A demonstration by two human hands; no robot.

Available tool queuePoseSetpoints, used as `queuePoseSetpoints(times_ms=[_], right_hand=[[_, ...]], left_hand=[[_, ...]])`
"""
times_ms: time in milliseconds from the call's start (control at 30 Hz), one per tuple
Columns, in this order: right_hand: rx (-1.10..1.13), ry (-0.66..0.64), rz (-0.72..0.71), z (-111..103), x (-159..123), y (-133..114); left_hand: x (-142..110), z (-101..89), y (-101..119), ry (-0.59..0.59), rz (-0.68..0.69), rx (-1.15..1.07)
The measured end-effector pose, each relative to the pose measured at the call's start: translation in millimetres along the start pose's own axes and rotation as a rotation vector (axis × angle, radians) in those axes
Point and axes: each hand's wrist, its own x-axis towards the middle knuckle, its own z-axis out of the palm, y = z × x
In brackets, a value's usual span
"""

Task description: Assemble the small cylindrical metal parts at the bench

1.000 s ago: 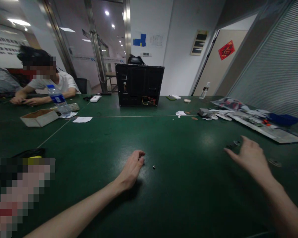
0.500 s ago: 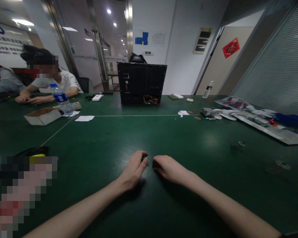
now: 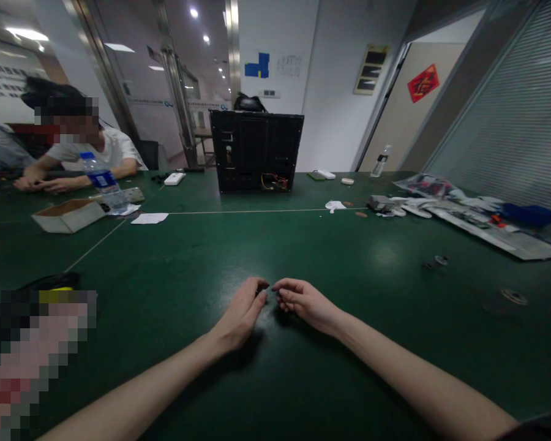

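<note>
My left hand [image 3: 242, 313] rests low over the green table, fingers curled with the thumb close to them. A small dark thing seems to sit between its thumb and fingers, too small to name. My right hand [image 3: 308, 304] faces it from the right, its fingertips a short way from the left ones. Its fingers are bent and the thumb lies near the index finger. A dark spot shows at its fingertips; what it is I cannot make out.
On the right lie small dark parts [image 3: 427, 266] and a round metal piece [image 3: 513, 297]. A black panel-like case [image 3: 257, 153] stands at the back. Left are an open box [image 3: 68, 217], a water bottle [image 3: 104, 180] and paper [image 3: 149, 218]. Another person [image 3: 114, 147] sits back left.
My right hand has moved slightly left, closer to my left hand, and its curled fingers have loosened a little. My left hand keeps its pose. The view has shifted slightly.
</note>
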Motion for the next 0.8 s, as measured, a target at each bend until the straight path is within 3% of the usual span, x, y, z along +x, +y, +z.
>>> queuePoseSetpoints(times_ms=[800], right_hand=[[-0.009,0.016,-0.002,4.4,0.7,1.5]], left_hand=[[1.6,2.3,0.1,0.014,0.017,0.036]])
